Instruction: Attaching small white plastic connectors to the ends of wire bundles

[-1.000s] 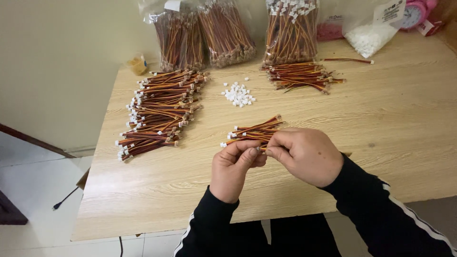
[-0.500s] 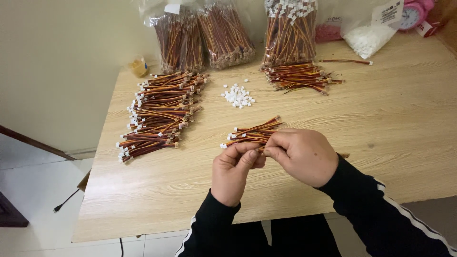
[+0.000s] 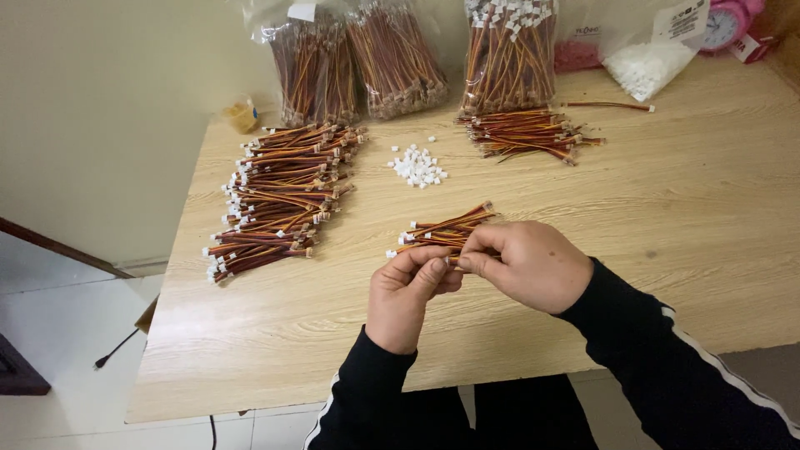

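My left hand (image 3: 408, 293) and my right hand (image 3: 525, 265) meet at their fingertips over the front middle of the wooden table (image 3: 667, 217). Together they pinch a short brown-orange wire lead; its end is hidden between the fingers. Just beyond the fingers lies a small bundle of wire leads (image 3: 442, 231) with white connectors on the left ends. A little heap of loose white connector housings (image 3: 417, 165) sits further back.
A big stack of finished wire leads (image 3: 279, 196) covers the left of the table. Another loose pile (image 3: 525, 133) lies at the back, before clear bags of leads (image 3: 400, 54) and a bag of white housings (image 3: 646, 58). A pink clock (image 3: 725, 25) stands far right.
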